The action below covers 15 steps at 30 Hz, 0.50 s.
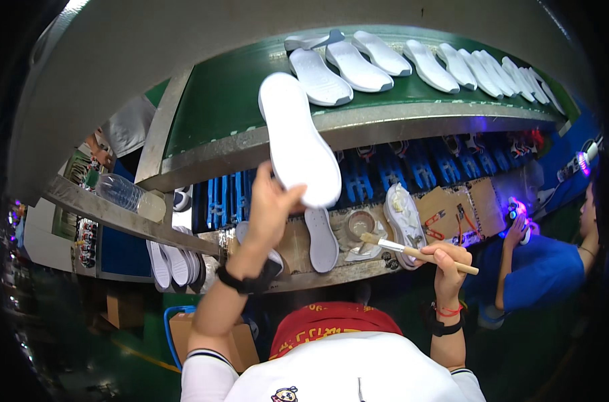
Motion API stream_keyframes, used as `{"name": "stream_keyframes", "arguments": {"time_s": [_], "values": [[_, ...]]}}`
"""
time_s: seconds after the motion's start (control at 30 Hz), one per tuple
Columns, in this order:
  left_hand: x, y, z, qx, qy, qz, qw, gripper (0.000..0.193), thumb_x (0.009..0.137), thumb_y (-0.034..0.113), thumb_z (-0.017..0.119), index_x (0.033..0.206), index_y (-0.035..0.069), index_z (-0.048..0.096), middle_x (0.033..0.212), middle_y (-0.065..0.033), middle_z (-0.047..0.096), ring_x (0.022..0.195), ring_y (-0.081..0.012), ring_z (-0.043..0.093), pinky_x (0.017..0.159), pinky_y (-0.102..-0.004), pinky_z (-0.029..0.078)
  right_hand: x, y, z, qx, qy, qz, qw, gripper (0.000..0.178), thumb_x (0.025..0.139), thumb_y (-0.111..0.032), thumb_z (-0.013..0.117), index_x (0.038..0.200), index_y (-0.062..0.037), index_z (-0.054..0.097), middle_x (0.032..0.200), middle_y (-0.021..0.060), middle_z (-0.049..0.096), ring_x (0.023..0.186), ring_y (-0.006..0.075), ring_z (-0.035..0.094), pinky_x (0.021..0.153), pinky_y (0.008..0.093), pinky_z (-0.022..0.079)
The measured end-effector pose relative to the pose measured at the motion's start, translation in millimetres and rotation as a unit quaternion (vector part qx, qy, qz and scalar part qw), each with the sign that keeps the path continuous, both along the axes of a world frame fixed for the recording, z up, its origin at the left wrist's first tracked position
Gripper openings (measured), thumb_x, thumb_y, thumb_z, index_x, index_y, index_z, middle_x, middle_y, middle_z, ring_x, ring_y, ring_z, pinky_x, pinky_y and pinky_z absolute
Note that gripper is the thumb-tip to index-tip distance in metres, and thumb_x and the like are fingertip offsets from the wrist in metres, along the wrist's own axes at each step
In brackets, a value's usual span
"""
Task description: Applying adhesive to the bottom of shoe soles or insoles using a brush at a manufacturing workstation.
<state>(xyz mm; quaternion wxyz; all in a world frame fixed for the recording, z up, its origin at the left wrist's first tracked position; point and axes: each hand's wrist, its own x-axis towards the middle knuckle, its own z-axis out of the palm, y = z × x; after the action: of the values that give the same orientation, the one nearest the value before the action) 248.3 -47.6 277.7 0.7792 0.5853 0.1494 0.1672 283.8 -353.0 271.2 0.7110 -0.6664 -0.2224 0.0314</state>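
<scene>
- White, smooth, foot-shaped shoe sole is raised above the cluttered workbench, its far end overlapping the green belt in view.
- Your left hand is clamped on its near end, thumb on the face.
- Your right hand is closed around a flat, wooden-handled brush, bristles near a small round bowl.
- Left of that bowl lies a pale grey sole; rightward, red-handled tools.
- Beyond, white soles line the belt.
</scene>
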Motion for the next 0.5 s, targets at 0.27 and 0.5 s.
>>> {"name": "stream_keyframes", "arguments": {"time_s": [0.27, 0.5], "values": [[63, 62, 19, -0.24, -0.07, -0.056, 0.967, 0.03, 0.095, 0.016, 0.047, 0.111, -0.01, 0.05, 0.114, -0.0245, 0.056, 0.102, -0.0303, 0.06, 0.086, -0.0317, 0.053, -8, 10, -30, -0.034, 0.039, 0.039, 0.998, 0.025, 0.08, -0.011, 0.053, 0.081, 0.0101, 0.066, 0.067, 0.0188, 0.065, 0.056, 0.0221, 0.064, 0.055, 0.027, 0.052], [-56, -9, -207, -0.005, 0.222, -0.089, 0.971, 0.034, 0.079, 0.008, 0.067, 0.103, 0.0, 0.044, 0.091, -0.0128, 0.061, 0.073, -0.0193, 0.066, 0.062, -0.0307, 0.055, -11, 11, -51, -0.037, 0.111, 0.036, 0.992, 0.021, 0.084, -0.003, 0.049, 0.087, 0.0106, 0.066, 0.072, 0.0174, 0.066, 0.062, 0.0204, 0.065, 0.06, 0.0259, 0.053]]}}
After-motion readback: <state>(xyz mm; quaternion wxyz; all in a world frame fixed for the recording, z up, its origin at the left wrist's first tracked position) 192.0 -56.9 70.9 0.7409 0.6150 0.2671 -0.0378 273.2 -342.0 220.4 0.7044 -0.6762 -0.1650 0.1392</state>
